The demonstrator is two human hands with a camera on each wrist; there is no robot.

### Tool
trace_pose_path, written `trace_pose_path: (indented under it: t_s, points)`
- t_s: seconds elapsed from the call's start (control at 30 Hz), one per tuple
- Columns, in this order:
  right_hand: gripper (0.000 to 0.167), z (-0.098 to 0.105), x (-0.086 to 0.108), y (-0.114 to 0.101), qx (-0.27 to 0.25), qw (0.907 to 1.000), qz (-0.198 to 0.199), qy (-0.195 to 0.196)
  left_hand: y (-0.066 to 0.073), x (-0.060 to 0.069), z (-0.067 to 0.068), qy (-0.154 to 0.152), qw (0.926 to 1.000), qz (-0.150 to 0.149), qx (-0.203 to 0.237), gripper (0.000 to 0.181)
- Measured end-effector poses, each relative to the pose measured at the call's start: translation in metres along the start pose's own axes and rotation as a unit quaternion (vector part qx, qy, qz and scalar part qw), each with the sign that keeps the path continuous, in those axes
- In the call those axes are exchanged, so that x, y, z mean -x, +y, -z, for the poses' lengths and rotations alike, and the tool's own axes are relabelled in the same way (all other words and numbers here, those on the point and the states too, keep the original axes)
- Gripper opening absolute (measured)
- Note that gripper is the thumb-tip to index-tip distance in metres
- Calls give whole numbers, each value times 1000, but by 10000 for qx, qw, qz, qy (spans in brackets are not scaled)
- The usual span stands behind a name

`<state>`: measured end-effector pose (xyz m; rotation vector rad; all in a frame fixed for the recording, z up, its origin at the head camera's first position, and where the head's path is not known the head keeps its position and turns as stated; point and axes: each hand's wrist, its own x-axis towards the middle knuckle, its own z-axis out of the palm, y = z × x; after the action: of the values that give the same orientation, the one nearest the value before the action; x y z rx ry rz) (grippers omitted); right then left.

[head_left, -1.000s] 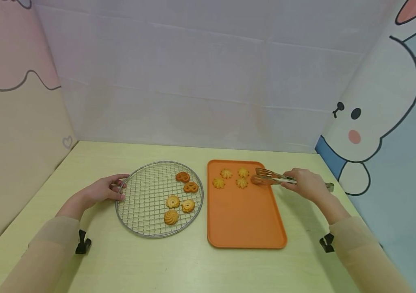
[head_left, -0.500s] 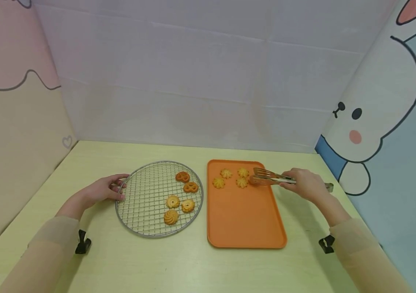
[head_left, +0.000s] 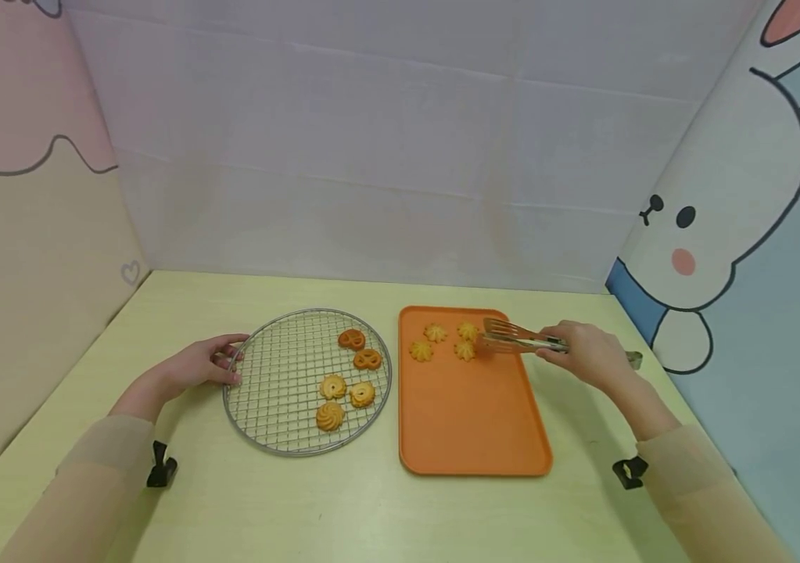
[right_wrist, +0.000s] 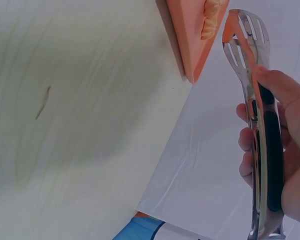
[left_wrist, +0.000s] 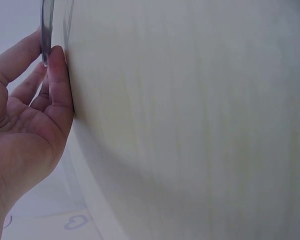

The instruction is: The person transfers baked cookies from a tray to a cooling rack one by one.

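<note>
At the left rim of the round wire rack point(head_left: 269, 414), my left hand point(head_left: 195, 366) holds the metal edge between thumb and fingers; the left wrist view shows the rim point(left_wrist: 47, 30) there. Two pretzel-shaped cookies point(head_left: 352, 338) and three round ones point(head_left: 330, 416) lie on the rack's right half. My right hand point(head_left: 591, 356) grips metal slotted tongs point(head_left: 522, 338), their tips over the orange tray's point(head_left: 473, 430) upper right, just right of four star-shaped cookies point(head_left: 466, 350). In the right wrist view, fingers and thumb wrap the tongs' dark handles point(right_wrist: 272, 160).
The rack and the tray stand side by side on a pale wooden table point(head_left: 343, 508), a narrow gap between them. A pale sheet point(head_left: 385, 156) closes off the back, and printed panels point(head_left: 758, 313) stand at both sides.
The tongs' tips have shifted slightly left, closer to the star-shaped cookies, with my right hand moving a little along. My left hand and the rack have stayed put.
</note>
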<state>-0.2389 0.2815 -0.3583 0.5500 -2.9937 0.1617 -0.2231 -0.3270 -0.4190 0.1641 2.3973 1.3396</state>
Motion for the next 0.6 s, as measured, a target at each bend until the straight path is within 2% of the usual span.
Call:
trace_pose_path:
  t_s: [0.33,0.6]
  points:
    - [36,10,2,-9,-39,9999,77,146,0,0,-1,10,10000,-15,-34,85]
    - [34,21,1,-27,-97,9986,250,458,-1,0,-1,46,9999,-32,-160,85]
